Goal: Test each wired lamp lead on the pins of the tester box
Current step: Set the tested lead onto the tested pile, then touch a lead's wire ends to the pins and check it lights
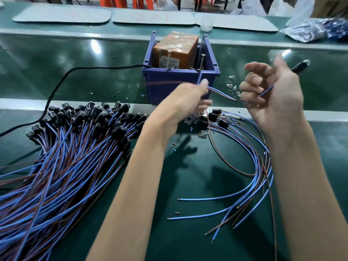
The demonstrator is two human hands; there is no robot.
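An orange tester box [176, 49] sits in a blue bin [180, 80], with two upright metal pins [202, 61] at its front. My left hand [192, 98] pinches the blue and brown wire ends of one lamp lead [222, 94], the blue end raised toward the right pin. My right hand [273, 93] holds the same lead further along, its black lamp head [300, 67] sticking out past my fingers. A big heap of leads [66, 147] lies at the left. A smaller bunch of leads [250, 166] curves at the right.
A black power cable [62, 80] runs from the bin off to the left. Small clear lamp bits [232, 87] and scraps lie by the bin. White mats [152, 16] and plastic bags [308, 31] lie on the far side of the green belt.
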